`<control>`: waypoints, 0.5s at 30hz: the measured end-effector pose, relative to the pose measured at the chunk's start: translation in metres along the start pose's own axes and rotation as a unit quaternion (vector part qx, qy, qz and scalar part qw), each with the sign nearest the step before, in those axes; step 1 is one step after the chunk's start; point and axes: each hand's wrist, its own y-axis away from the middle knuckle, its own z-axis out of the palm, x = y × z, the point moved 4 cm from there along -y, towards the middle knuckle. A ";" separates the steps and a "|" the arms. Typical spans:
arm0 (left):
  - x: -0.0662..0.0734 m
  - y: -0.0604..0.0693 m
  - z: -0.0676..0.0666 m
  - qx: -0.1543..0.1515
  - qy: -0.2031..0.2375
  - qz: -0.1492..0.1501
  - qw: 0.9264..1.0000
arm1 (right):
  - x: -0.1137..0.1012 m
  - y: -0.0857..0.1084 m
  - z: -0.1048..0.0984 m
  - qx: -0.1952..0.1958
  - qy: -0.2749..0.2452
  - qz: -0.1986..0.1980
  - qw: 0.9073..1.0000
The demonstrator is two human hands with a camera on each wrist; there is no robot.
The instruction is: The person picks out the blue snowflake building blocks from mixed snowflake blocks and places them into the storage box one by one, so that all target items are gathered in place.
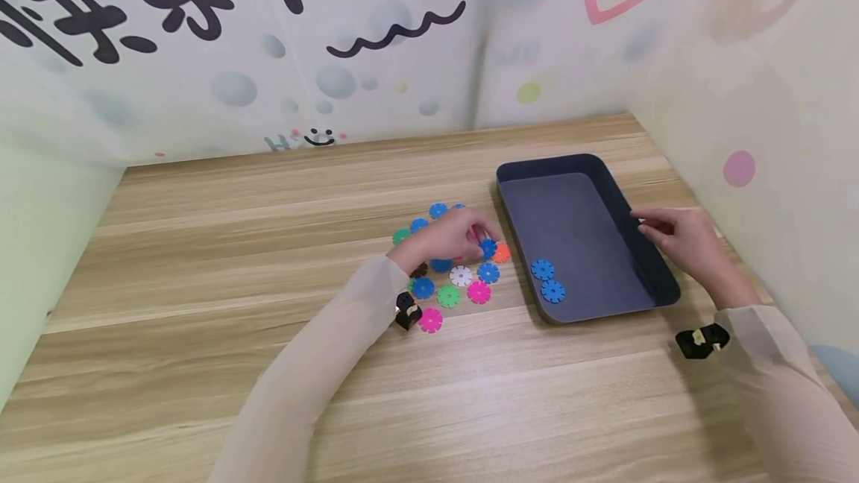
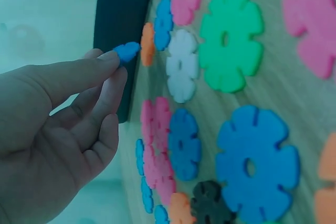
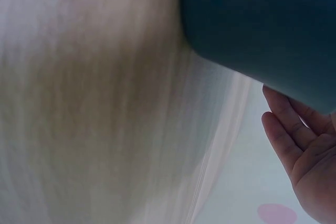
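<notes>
Blue, notched plastic disc (image 1: pixel 488 248) pinched between the thumb and fingertips of the left hand (image 1: pixel 448 235), right of the frame's centre.

On the pale wood-grain table (image 1: pixel 201 304), left to right, a loose cluster of flat notched discs lies under and around that hand: a green disc (image 1: pixel 400 236) at its left edge, a bright pink disc (image 1: pixel 430 320) lowest, a white disc (image 1: pixel 460 276), and an orange disc (image 1: pixel 501 253) partly behind the pinched one in the head view. Just right stands a dark, rounded rectangular tray (image 1: pixel 620 203), with two blue discs (image 1: pixel 552 291) side by side in its lower left corner. Farthest right, the right hand (image 1: pixel 687 241) meets the tray's right rim with its fingertips; whether they pinch it, I cannot tell.
</notes>
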 end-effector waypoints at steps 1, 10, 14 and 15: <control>0.001 0.001 -0.001 -0.001 0.003 0.003 1.000 | 0.000 0.000 0.000 -0.001 0.001 -0.003 1.000; 0.012 -0.001 -0.006 0.013 0.016 0.007 1.000 | -0.001 0.001 0.000 0.002 -0.001 -0.004 1.000; 0.021 -0.006 -0.008 0.016 0.033 0.018 0.999 | -0.002 0.001 0.000 0.002 -0.004 -0.002 1.000; 0.024 -0.007 -0.008 0.016 0.034 0.022 0.999 | -0.002 0.001 0.000 0.002 -0.003 -0.002 1.000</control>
